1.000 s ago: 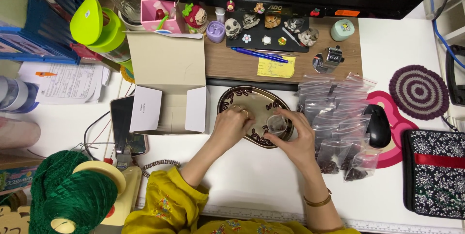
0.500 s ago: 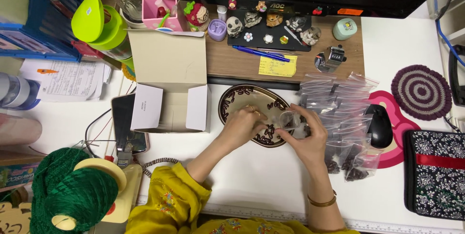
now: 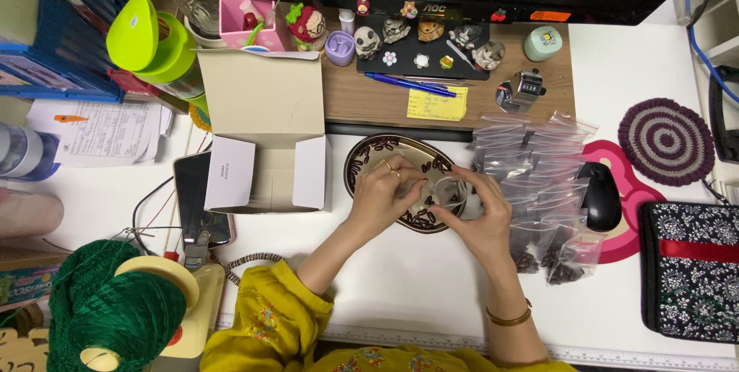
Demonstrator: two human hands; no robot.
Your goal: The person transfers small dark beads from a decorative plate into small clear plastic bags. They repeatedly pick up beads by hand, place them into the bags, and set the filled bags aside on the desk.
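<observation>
- Both hands meet at frame centre over the oval patterned dish [image 3: 362, 158]: the left hand [image 3: 382, 196] pinches the mouth of a small clear plastic bag [image 3: 446, 191], and the right hand [image 3: 481, 214] grips its other side.
- Risk, as I judge it: the slick, limp film could sag and spill the dark glossy beads [image 3: 422, 218] off the shallow rim.
- Filled bags [image 3: 539, 187] lie heaped just right, crinkly and easily nudged.

— Dish [image 3: 362, 158]: glossy glazed ceramic, brown rim. Small bag [image 3: 446, 191] between left hand [image 3: 382, 193] and right hand [image 3: 481, 214]: clear, shiny plastic film.

— Open box [image 3: 265, 95]: matt cardboard. Stacked bags [image 3: 531, 172]: same glossy film. Yarn [image 3: 108, 318]: fuzzy green fibre. Shelf [image 3: 369, 95]: smooth wood finish. Coaster [image 3: 666, 141]: rough crochet.
</observation>
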